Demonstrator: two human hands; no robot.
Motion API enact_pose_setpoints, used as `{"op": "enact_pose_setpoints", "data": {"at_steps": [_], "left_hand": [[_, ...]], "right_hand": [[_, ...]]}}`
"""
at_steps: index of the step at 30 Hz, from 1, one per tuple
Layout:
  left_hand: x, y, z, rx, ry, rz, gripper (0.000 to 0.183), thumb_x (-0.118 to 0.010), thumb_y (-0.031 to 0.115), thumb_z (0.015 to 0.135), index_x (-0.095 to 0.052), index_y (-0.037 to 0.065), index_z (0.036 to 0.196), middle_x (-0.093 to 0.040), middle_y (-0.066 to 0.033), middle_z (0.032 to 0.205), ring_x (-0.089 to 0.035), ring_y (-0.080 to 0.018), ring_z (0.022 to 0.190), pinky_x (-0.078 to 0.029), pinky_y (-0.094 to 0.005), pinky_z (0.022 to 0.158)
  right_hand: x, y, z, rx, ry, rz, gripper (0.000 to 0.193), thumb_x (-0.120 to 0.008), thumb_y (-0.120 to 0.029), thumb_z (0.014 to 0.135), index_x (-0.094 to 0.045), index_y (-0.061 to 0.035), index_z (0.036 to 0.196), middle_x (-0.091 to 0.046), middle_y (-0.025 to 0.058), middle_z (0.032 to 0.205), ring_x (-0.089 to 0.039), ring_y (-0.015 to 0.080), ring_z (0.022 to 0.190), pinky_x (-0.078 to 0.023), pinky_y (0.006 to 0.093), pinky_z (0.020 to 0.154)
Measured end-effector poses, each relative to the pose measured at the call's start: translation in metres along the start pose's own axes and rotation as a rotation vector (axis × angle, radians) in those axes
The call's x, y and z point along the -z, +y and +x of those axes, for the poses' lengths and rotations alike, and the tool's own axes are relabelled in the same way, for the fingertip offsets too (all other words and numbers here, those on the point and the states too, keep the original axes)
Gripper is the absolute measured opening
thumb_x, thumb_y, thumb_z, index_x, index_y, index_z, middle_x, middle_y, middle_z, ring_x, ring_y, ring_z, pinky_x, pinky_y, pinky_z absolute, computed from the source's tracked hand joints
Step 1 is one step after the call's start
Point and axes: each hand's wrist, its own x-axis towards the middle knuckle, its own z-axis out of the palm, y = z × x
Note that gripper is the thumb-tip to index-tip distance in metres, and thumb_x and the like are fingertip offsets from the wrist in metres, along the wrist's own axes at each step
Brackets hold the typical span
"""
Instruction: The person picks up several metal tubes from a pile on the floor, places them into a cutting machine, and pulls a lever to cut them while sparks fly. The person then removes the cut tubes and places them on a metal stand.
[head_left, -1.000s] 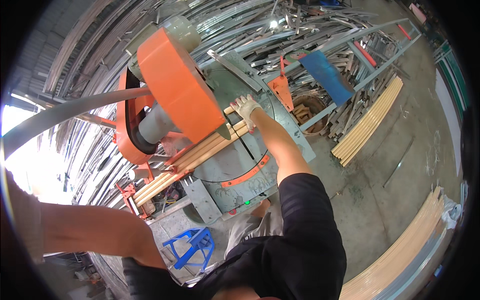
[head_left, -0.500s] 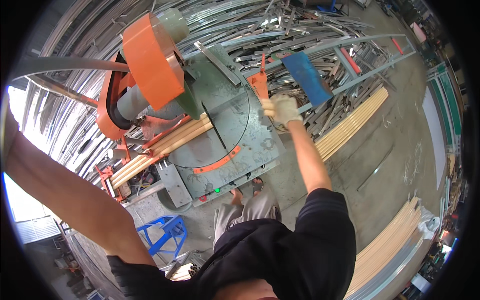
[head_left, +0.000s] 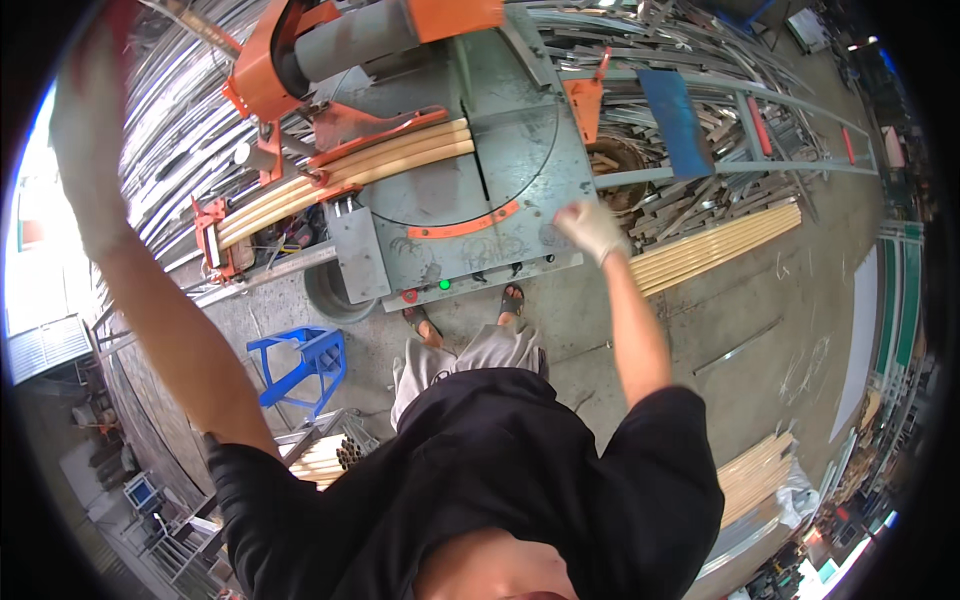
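My right hand, in a pale glove, is over the right corner of the grey saw table. Its fingers look curled together, and no tube shows in them. At the far left rim my gloved left hand is raised beside something red; its fingers are smeared and partly cut off. Several yellowish tubes lie side by side in an orange clamp, their ends near the table's dark slot. The orange saw head is partly out of view at the top.
A round bin with short pieces stands right of the table. Metal offcuts are heaped behind. Long yellowish tubes lie at the right. A blue stool and a grey tub are near the table's left end.
My right hand held short tube pieces and now shows none. My left hand has come into view at the left rim. The view has shifted, putting the saw higher in it.
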Motion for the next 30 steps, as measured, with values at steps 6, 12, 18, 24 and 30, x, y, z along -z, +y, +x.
{"op": "enact_pose_setpoints", "data": {"at_steps": [6, 12, 18, 24, 30], "left_hand": [[-0.056, -0.153, -0.276, 0.703, -0.614, -0.289, 0.045, -0.062, 0.022, 0.099, -0.059, 0.004, 0.140, -0.070, -0.0164, 0.128, -0.069, -0.0271, 0.111, -0.053, -0.0384, 0.096], [-0.130, -0.271, -0.419, 0.503, -1.005, 0.050, 0.078, -0.073, 0.013, 0.073, -0.049, 0.003, 0.147, -0.052, -0.0258, 0.148, -0.050, -0.0419, 0.137, -0.042, -0.0467, 0.114], [-0.217, -0.329, -0.483, 0.140, -1.000, 0.062, 0.096, -0.083, 0.015, 0.061, -0.045, 0.009, 0.149, -0.054, -0.0178, 0.145, -0.049, -0.0387, 0.136, -0.036, -0.0489, 0.117], [-0.217, -0.338, -0.483, 0.142, -1.054, 0.055, 0.074, -0.081, 0.017, 0.062, -0.055, 0.007, 0.130, -0.063, -0.0137, 0.116, -0.059, -0.0333, 0.113, -0.044, -0.0445, 0.098], [-0.135, -0.315, -0.468, 0.148, -0.909, -0.032, 0.049, -0.071, 0.014, 0.074, -0.057, 0.009, 0.121, -0.064, -0.0127, 0.107, -0.062, -0.0323, 0.104, -0.045, -0.0451, 0.089]], "right_hand": [[-0.221, -0.026, -0.058, -0.096, -0.141, -0.229, 0.046, -0.064, -0.046, 0.092, -0.076, -0.0021, 0.098, -0.074, 0.0245, 0.093, -0.073, 0.0412, 0.094, -0.057, 0.0495, 0.085], [-0.279, -0.082, -0.056, -0.315, -0.021, -0.315, 0.049, -0.062, -0.046, 0.094, -0.075, 0.0012, 0.099, -0.073, 0.0286, 0.104, -0.071, 0.0447, 0.101, -0.055, 0.0527, 0.088], [-0.299, -0.092, -0.052, -0.471, 0.033, -0.424, 0.043, -0.065, -0.040, 0.090, -0.075, 0.0006, 0.100, -0.072, 0.0290, 0.104, -0.071, 0.0449, 0.101, -0.055, 0.0526, 0.089], [-0.295, -0.131, -0.081, -0.459, -0.024, -0.298, 0.051, -0.070, -0.050, 0.085, -0.075, -0.0035, 0.105, -0.074, 0.0239, 0.107, -0.071, 0.0419, 0.104, -0.055, 0.0489, 0.091], [-0.304, -0.133, -0.134, -0.476, -0.124, -0.331, 0.046, -0.073, -0.047, 0.082, -0.076, -0.0068, 0.103, -0.075, 0.0212, 0.107, -0.071, 0.0394, 0.105, -0.055, 0.0473, 0.090]]}}
